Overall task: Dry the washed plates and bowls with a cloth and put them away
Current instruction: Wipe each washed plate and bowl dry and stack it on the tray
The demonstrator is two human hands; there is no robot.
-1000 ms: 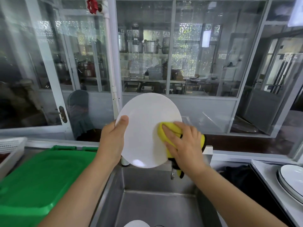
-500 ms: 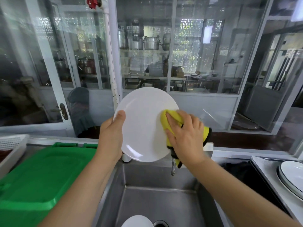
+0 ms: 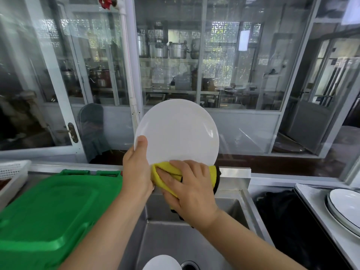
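While the left hand (image 3: 136, 172) holds the round white ceramic plate (image 3: 177, 133) upright above the stainless steel sink (image 3: 175, 244), its thumb hooked over the plate's left rim and its fingers hidden behind, the right hand (image 3: 191, 193) presses the folded yellow microfibre cloth (image 3: 165, 177) with black edging against the plate's bottom edge. A second ago the cloth was working the right side of the plate's face, about halfway up; it has since swept down and across to the lowest part of the rim, close beside the left hand, and the plate has been raised a little. The right hand's fingers lie spread over the cloth with the cloth bunched beneath the palm, so it grips the cloth rather than merely touching it. That shift suggests the face is largely wiped and the rim is being finished, so this plate is probably close to ready, though its back may yet need a pass. Another white dish (image 3: 161, 263) sits low in the sink by the drain, apparently awaiting its turn, and a stack of white black-rimmed plates (image 3: 344, 209) rests on the counter (image 3: 311, 195) at the right, a likely place to put this one. A green plastic lid (image 3: 50, 213) lies left of the sink.
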